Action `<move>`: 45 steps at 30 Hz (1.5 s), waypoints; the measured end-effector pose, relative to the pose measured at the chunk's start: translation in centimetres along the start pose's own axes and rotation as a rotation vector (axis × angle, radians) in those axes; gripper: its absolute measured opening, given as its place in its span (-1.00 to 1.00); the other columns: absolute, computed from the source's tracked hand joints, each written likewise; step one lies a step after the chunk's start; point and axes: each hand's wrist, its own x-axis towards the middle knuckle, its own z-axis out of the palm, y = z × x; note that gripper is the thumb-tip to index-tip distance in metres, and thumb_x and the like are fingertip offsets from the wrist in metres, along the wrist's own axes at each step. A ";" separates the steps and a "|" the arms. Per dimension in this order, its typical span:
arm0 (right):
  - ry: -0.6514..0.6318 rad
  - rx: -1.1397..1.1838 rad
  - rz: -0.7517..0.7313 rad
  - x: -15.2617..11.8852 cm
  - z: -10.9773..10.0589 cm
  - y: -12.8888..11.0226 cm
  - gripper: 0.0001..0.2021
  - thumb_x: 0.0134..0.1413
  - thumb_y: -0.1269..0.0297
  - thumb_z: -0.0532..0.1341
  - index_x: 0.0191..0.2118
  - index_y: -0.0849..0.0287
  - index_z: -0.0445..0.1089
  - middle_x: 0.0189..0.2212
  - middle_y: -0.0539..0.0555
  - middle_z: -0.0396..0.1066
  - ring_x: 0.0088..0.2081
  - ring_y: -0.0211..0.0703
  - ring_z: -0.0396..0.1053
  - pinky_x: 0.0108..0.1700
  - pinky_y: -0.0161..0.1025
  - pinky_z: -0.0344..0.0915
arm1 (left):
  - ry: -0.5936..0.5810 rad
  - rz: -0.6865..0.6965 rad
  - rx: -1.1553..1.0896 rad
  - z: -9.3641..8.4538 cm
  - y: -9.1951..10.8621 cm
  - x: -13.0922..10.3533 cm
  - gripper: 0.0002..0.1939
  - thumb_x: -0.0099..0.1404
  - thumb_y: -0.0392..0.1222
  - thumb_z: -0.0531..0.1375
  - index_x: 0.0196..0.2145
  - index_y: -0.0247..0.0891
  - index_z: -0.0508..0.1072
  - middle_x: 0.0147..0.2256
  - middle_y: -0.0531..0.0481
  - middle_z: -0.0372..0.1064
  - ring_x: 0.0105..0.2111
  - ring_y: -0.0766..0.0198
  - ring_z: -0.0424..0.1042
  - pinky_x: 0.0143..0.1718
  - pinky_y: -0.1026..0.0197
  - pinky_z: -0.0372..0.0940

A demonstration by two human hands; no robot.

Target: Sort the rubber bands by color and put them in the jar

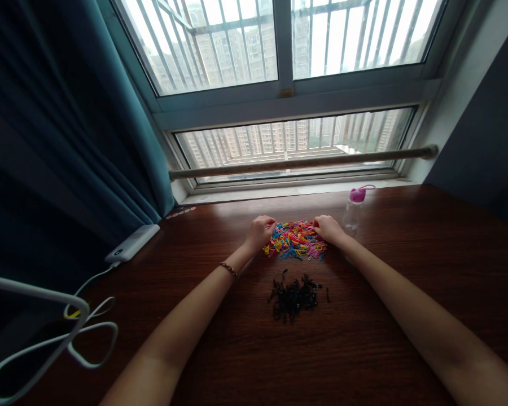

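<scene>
A spread-out pile of small colourful elastic bands [296, 239] lies on the dark wooden table, mixed pink, yellow, blue and red. At its left edge is my left hand [261, 232], fingers curled together in a pinch, a bracelet on the wrist. My right hand [328, 228] touches the pile's upper right edge with its fingers bent and closed. Whatever sits between the fingertips of either hand is too small to make out. Nearer to me, between my forearms, rests a separate heap of small black bands [294, 297], with a few stray pieces around it.
A clear bottle with a pink lid [353, 210] stands behind my right wrist. On the left are a white power bank [133, 243] with a cable, a white curved tube [38, 290] and a blue curtain [122, 141]. A window with a rail [305, 163] is beyond the table.
</scene>
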 end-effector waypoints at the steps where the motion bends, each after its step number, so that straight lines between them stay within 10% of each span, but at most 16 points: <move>1: 0.001 -0.008 -0.005 -0.1 0.1 -0.1 -0.85 0.00 0.37 0.09 -0.35 0.25 0.39 -0.30 0.18 0.38 -0.23 -0.13 0.30 -0.20 -0.30 0.15 | -0.010 0.047 0.033 -0.2 0.0 -0.6 -0.84 0.17 -0.23 0.10 -0.42 -0.28 0.47 -0.41 -0.06 0.42 -0.36 0.24 0.35 -0.27 0.20 0.24; 18: 0.094 0.235 -0.076 -0.2 -4.3 -0.5 -0.85 -0.08 0.38 0.14 -0.37 0.18 0.45 -0.38 0.06 0.46 -0.32 -0.21 0.36 -0.26 -0.34 0.21 | 0.127 -0.295 -0.174 -0.2 -2.2 -3.1 -0.77 0.15 -0.12 0.08 -0.38 -0.29 0.48 -0.42 -0.03 0.45 -0.46 0.29 0.38 -0.40 0.28 0.26; 23: -0.278 0.647 -0.207 -1.1 -6.4 -2.8 -0.77 -0.15 0.22 0.21 -0.37 0.28 0.47 -0.53 0.06 0.44 -0.48 -0.26 0.33 -0.44 -0.37 0.23 | 0.120 -0.349 -0.263 0.0 -3.2 -3.1 -0.75 0.15 -0.11 0.07 -0.40 -0.30 0.48 -0.43 -0.03 0.46 -0.43 0.27 0.41 -0.38 0.28 0.26; 34: -0.988 0.574 -0.569 -5.1 -5.9 -8.5 -0.77 -0.11 0.28 0.18 -0.30 0.24 0.47 -0.50 0.01 0.45 -0.50 -0.31 0.35 -0.47 -0.42 0.21 | 0.017 -0.144 -0.047 -0.4 -1.8 -3.3 -0.77 0.19 -0.13 0.06 -0.35 -0.27 0.48 -0.39 -0.07 0.45 -0.38 0.24 0.39 -0.30 0.23 0.26; 37: -0.770 0.554 -0.467 -4.0 -5.7 -7.5 -0.78 -0.03 0.29 0.11 -0.31 0.26 0.45 -0.49 0.03 0.44 -0.48 -0.27 0.36 -0.45 -0.39 0.24 | -0.121 0.103 -0.065 -0.8 -0.4 -3.6 -0.77 0.21 -0.21 0.04 -0.25 -0.24 0.46 -0.30 -0.07 0.44 -0.24 0.22 0.37 -0.16 0.19 0.24; 42: -0.015 0.373 -0.367 -2.6 -2.8 -7.0 -0.78 0.04 0.38 0.05 -0.26 0.23 0.42 -0.31 0.13 0.44 -0.26 -0.14 0.36 -0.19 -0.25 0.25 | -0.379 0.431 -0.117 -1.1 1.1 -3.9 -0.64 0.21 -0.33 0.01 -0.04 -0.15 0.32 -0.05 -0.03 0.32 -0.03 0.25 0.27 0.03 0.17 0.13; 45: 0.006 0.329 -0.546 -2.3 -0.4 -6.5 -0.72 0.05 0.37 0.06 -0.09 0.19 0.34 -0.13 0.16 0.37 -0.07 -0.10 0.28 -0.02 -0.16 0.18 | -0.312 0.398 -0.121 -1.1 0.6 -3.9 -0.63 0.17 -0.41 -0.01 -0.09 -0.20 0.36 -0.09 -0.04 0.35 -0.06 0.26 0.29 0.02 0.16 0.16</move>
